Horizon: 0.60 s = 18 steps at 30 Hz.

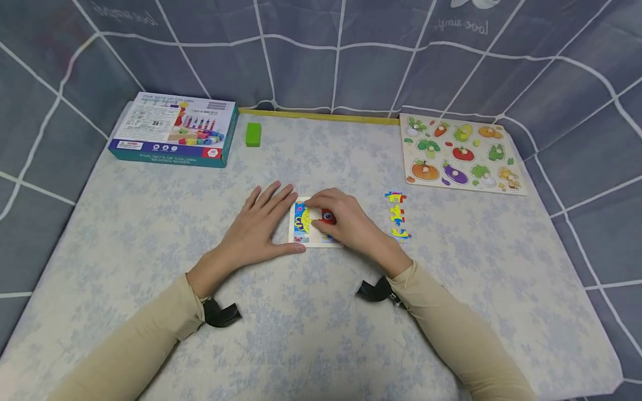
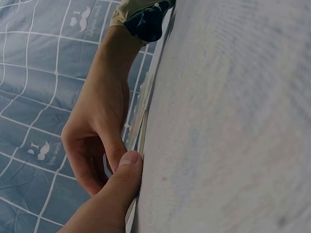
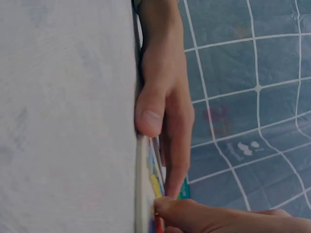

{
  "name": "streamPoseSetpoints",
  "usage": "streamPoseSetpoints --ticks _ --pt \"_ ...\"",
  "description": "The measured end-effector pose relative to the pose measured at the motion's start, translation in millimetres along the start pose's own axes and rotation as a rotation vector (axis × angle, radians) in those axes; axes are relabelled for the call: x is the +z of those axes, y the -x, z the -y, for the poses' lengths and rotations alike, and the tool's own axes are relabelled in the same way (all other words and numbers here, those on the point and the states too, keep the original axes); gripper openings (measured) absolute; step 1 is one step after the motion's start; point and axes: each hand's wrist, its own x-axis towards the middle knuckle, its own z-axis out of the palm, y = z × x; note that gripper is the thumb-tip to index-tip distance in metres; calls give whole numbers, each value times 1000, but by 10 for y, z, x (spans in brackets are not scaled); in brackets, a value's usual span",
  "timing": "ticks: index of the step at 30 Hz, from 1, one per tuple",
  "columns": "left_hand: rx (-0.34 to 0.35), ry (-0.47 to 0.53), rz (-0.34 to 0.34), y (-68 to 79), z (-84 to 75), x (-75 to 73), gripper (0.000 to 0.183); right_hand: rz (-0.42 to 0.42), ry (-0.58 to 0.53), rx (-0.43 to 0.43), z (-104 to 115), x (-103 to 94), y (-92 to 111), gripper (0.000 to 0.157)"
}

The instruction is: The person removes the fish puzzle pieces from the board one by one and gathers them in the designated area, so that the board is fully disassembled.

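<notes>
The puzzle tray [image 1: 321, 245] lay midway between the left and right edges of the bench [image 1: 301, 334], with a bare strip [image 1: 315, 237] between its yellow part [image 1: 303, 220] and its red part [image 1: 328, 216]. The left hand [image 1: 253, 231] had its fingers spread wide, braced around the tray's left edge, the thumb along the near edge. If that bracing was light, a hard sideways push could have slid or turned the tray. The right hand [image 1: 353, 223] had its fingers bent and narrow over the strip, tips beside the yellow part; whether they gripped a piece could not be told. Pressing askew there might have lifted a neighbouring tab, and a piece forced in wrongly turned could have jammed. Three loose pieces [image 1: 397, 214] lay towards the bench's right edge, near the right sleeve [image 1: 431, 303]; a low sweep of that forearm might have scattered them.
</notes>
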Motion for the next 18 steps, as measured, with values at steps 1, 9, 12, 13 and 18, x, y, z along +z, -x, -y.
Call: streamPoseSetpoints --ticks 1,9,12,13,18 --pt "-1 -1 1 2 -2 -1 114 -5 7 -6 -4 5 2 37" --pt "2 -1 12 -12 -14 -21 114 -75 229 -249 -32 37 11 22" --pt "4 -1 13 -17 -15 -25 114 -99 265 -292 -34 43 14 21" --pt "4 -1 15 -17 -15 -27 114 -103 268 -298 -34 45 14 21" --pt "-6 3 20 -15 -15 -28 115 -105 275 -307 -37 54 15 22"
